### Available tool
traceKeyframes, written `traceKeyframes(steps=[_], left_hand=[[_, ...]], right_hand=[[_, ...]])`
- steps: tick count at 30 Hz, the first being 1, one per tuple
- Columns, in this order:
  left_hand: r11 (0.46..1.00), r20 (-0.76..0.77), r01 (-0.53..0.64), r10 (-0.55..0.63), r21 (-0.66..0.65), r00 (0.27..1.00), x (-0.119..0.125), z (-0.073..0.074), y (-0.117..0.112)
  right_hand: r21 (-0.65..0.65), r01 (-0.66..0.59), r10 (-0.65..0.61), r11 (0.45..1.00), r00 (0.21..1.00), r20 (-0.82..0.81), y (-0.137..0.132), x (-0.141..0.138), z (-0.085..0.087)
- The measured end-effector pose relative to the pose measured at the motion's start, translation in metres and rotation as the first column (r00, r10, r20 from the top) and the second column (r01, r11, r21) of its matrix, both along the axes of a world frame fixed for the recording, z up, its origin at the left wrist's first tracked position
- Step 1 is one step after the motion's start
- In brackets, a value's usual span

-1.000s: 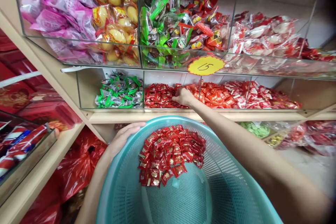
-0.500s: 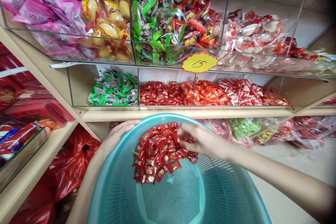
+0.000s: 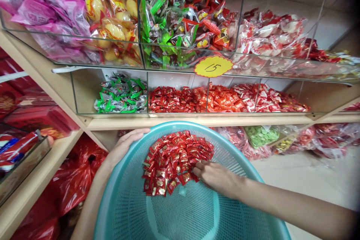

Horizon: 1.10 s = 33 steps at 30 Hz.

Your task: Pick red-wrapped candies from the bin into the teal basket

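Observation:
A large teal plastic basket (image 3: pixel 180 217) with perforated walls tilts toward me below the shelf. Inside, small red-and-gold wrapped candies (image 3: pixel 168 161) lie heaped against its far side. My left hand (image 3: pixel 126 144) grips the basket's rim at the upper left, its fingers along the edge. At the right of the heap, my right hand (image 3: pixel 209 174) has its fingers curled down onto the candies; its fingertips are partly hidden.
Above the basket, a clear-fronted bin (image 3: pixel 174 99) holds red candies, with green and orange ones beside it. Higher bins hold larger packets (image 3: pixel 112 26). A yellow price tag (image 3: pixel 213 66) hangs in front. Red bags (image 3: pixel 75 176) stand at left, bagged sweets (image 3: pixel 261 137) beneath the shelf.
My right hand has moved down and slightly toward me along the heap's right side, uncovering candies at the upper right. My left hand and the basket stay nearly still.

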<state>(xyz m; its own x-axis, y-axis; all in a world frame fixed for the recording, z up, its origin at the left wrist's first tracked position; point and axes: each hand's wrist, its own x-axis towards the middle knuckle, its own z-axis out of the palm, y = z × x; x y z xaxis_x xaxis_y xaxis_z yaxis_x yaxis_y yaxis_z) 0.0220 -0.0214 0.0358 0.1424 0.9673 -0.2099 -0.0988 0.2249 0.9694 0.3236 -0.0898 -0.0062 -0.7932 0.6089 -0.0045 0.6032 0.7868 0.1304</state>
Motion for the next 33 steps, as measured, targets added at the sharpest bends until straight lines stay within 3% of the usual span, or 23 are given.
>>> traceKeyframes(steps=[7,10,13,16,19,21,24,26,33], left_hand=[[0.999,0.004,-0.008,0.008,-0.041,1.0,0.001,0.0,0.002],[1.0,-0.019,-0.004,0.005,0.019,1.0,0.0,0.001,0.002],[0.999,-0.047,0.024,-0.022,0.048,0.999,-0.002,0.001,0.003],[0.999,-0.054,0.031,-0.028,0.041,0.998,-0.002,0.002,0.003],[0.999,-0.042,0.028,-0.027,0.023,0.999,-0.001,0.002,0.003],[1.0,-0.027,0.019,-0.019,-0.011,0.999,-0.001,0.001,0.003],[0.998,-0.008,-0.014,0.013,-0.062,1.0,0.0,0.0,0.004],[0.998,-0.012,-0.03,0.03,-0.057,0.999,0.0,0.0,0.004],[1.0,-0.033,0.016,-0.016,-0.021,0.999,-0.001,0.005,0.003]], right_hand=[[0.138,0.023,-0.037,0.99,0.995,0.098,-0.003,0.0,-0.037],[0.177,0.033,-0.052,0.984,0.993,0.104,-0.005,-0.003,-0.038],[0.103,0.05,-0.055,0.993,0.998,0.041,0.005,-0.009,-0.005],[-0.047,0.107,-0.109,0.993,0.993,-0.046,0.038,-0.02,0.056],[0.013,0.293,-0.287,0.956,0.946,-0.152,0.09,-0.032,0.111],[0.08,0.437,-0.417,0.896,0.888,-0.194,0.125,-0.038,0.13],[0.057,0.643,-0.636,0.763,0.764,-0.107,0.165,-0.045,0.13],[0.025,0.705,-0.704,0.709,0.709,-0.047,0.181,-0.048,0.12],[-0.024,0.753,-0.753,0.658,0.658,0.019,0.199,-0.055,0.101]])
